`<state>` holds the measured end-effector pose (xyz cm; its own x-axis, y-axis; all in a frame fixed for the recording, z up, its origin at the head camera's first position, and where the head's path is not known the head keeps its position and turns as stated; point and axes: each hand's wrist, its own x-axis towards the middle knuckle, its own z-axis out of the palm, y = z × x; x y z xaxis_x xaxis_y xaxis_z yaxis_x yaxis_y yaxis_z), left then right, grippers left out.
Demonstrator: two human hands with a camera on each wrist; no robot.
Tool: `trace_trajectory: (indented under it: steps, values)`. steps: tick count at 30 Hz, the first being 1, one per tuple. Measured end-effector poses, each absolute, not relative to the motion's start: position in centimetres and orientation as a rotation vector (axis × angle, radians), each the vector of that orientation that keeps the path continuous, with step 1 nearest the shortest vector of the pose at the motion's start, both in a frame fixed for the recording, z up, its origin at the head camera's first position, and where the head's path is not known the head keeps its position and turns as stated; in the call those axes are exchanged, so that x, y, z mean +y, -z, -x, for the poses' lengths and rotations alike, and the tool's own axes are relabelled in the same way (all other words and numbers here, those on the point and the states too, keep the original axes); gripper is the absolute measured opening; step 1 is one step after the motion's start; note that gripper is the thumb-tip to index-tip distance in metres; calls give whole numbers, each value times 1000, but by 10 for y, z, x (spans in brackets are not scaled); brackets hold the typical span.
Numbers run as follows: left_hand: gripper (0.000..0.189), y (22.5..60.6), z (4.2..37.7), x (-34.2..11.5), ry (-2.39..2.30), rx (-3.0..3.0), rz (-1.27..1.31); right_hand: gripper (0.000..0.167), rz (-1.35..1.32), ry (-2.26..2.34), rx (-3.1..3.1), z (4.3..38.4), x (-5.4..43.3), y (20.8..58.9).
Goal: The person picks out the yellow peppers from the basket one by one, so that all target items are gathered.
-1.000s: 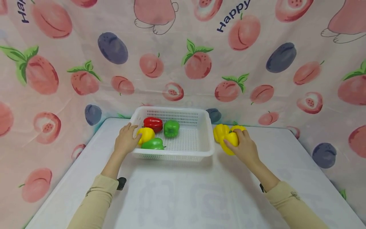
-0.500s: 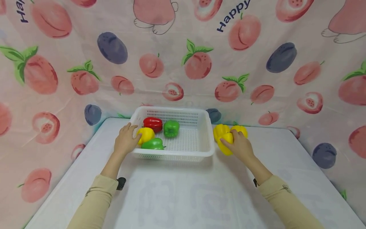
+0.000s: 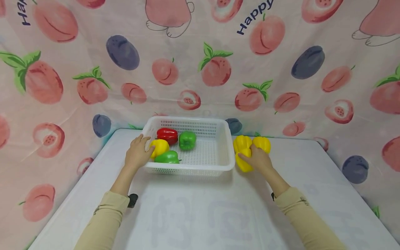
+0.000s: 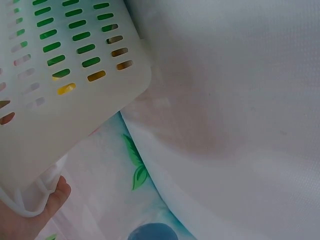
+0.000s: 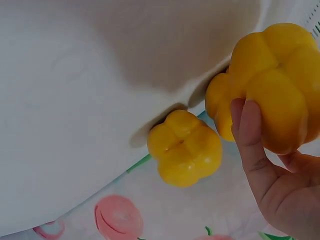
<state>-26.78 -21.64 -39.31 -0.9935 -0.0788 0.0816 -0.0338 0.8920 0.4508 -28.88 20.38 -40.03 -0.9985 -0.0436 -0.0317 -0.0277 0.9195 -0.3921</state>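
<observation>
Yellow pepper (image 3: pixel 244 165) sits in the right hand (image 3: pixel 260 159), beside the basket (image 3: pixel 190 167) at 3 o'clock; left hand (image 3: pixel 137 152) grips that at 9. Probably light, stiff, kinda slick, so best held round its fat middle.

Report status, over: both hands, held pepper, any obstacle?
Left hand on basket rim. Right hand gripping yellow pepper, right of basket. Possible obstacle: basket's right wall.

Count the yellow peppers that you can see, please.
4: one yellow pepper in the white basket, a held pepper in the right hand, and two behind it: a left pepper beside the basket and a right pepper farther from it.
</observation>
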Motion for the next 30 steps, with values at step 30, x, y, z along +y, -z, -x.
trace_trajectory:
  steps: [30]
  values:
    - [54,391,265,-217,691,-2951,-60,84,49,373,3160,296,190,425]
